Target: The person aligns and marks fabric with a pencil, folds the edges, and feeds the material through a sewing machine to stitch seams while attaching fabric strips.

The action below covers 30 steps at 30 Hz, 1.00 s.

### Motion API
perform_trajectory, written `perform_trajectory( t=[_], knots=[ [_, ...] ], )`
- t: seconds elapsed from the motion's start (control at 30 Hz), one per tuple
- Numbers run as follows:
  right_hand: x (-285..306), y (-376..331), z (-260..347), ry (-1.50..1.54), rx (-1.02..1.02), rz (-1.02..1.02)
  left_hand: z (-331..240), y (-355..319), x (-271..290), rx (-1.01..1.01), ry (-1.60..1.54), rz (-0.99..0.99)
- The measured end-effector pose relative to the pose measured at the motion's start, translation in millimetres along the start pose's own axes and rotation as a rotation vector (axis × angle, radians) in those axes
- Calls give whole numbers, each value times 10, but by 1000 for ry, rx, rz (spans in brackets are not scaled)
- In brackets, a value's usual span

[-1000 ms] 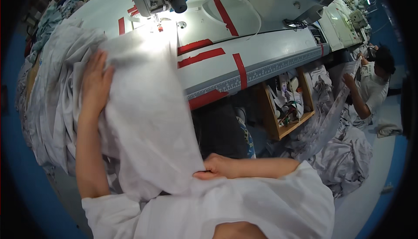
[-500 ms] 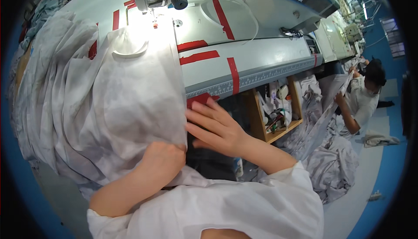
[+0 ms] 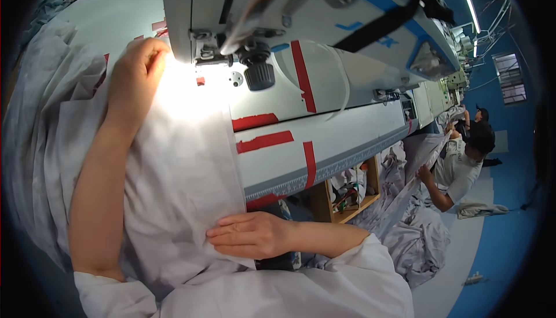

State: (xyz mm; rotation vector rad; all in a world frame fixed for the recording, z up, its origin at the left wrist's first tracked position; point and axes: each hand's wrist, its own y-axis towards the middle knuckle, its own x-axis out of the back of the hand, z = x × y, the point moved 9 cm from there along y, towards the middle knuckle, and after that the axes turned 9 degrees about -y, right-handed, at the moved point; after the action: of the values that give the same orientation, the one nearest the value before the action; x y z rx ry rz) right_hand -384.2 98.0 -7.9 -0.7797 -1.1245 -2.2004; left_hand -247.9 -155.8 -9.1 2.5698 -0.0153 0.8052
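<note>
The left hand [image 3: 136, 72] lies in the upper left of the frame, palm down on the white fabric [image 3: 174, 173], its fingers curled slightly and pressed onto the cloth just beside the presser foot of the sewing machine [image 3: 301, 11]. Its grip is not closed round anything; it rests flat, though the fingertips vanish into the glare of the machine lamp, so how they sit on the cloth cannot be told. The right hand [image 3: 252, 235] is at lower centre, fingers stretched out and held close together, pointing toward the left of the frame. They press on the near edge of the fabric where it hangs over the front of the tabletop [image 3: 324, 144]; the thumb is hidden beneath the hand, so whether it pinches the edge is unclear.

The fabric runs from the machine's needle area at upper centre down to the lower left, spreading over the person's lap, with more folds of it heaped along the left rim. Strips of red tape [image 3: 263, 141] mark the tabletop at centre. The needle itself is lost in the bright light. The machine's top is cut off by the upper edge. At right, another person [image 3: 460, 162] handles grey cloth [image 3: 417, 243], small and bent by the lens.
</note>
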Motion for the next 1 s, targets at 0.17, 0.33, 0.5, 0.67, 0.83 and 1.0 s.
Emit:
perform_trajectory(
  t=[0.17, 0.33, 0.5, 0.67, 0.83, 1.0],
  knots=[
    [68, 147, -117, 63, -41, 29, -303, 309, 172, -233, -32, -97],
    [140, 275, -264, 111, -78, 79, -85, 514, 215, -233, -100, -172],
    [152, 391, -515, 182, -59, 206, 207, 819, 43, -235, -23, -67],
    [216, 550, -854, 222, -120, 263, 709, 1166, -28, -169, 29, -168],
    [323, 648, -1122, 269, -151, 232, 838, 1329, -109, 46, -57, 8],
    [381, 680, -1184, 303, -209, 177, -173, -186, 535, -129, 368, 184]
  ],
)
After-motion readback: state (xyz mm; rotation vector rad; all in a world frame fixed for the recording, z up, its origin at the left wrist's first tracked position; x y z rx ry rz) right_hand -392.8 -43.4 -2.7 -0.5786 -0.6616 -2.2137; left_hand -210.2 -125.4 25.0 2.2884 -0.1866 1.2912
